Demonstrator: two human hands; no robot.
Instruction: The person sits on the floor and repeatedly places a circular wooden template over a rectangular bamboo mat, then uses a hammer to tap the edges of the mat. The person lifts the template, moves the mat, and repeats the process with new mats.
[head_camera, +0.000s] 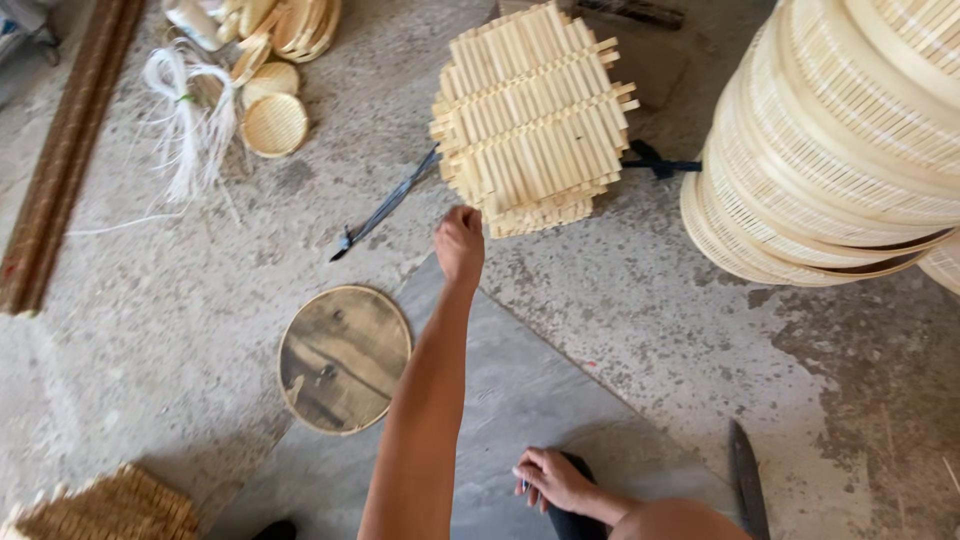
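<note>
Head view showed the left hand (460, 245) fisted, fingers curled shut just below the bamboo slat bundle (530, 120); the right hand (553, 478) rested loosely curled, empty, above the grey board (520, 400) on concrete floor (150, 300)

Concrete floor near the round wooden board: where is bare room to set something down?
Bare concrete lies between the bundle of bamboo slats, the stack of bamboo steamer trays and the grey slab. More lies left of the round wooden board. The top left is crowded with small woven lids and white fibre strands.
</note>
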